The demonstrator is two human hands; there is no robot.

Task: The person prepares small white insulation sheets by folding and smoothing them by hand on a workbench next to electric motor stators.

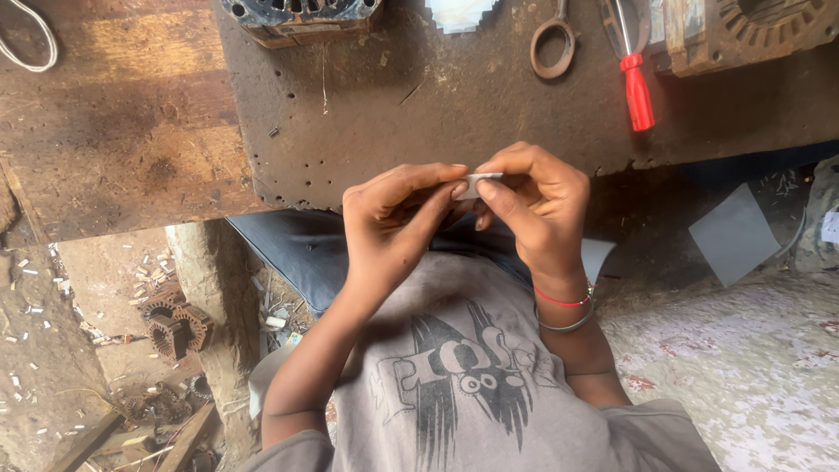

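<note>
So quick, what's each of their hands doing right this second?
Left hand: closed, fingertips pinching one end of a small white strip.
Right hand: closed, pinching the same strip's other end.

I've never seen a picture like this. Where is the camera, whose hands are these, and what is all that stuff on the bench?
There is no machine here: the camera sits on a person's head and looks straight down, so you see their own grey printed shirt and both bare hands.

The left hand and the right hand meet in front of the chest. Together their fingers pinch a small thin white strip; what it is made of is too small to tell.

Beyond the hands lies a worn dark wooden workbench. On it rest a red-handled screwdriver, a rusty metal ring and, at the top right, a rusty slotted metal motor housing. Another similar part sits at the top edge.

On the dirt floor at lower left lie rusty toothed metal cores.
</note>
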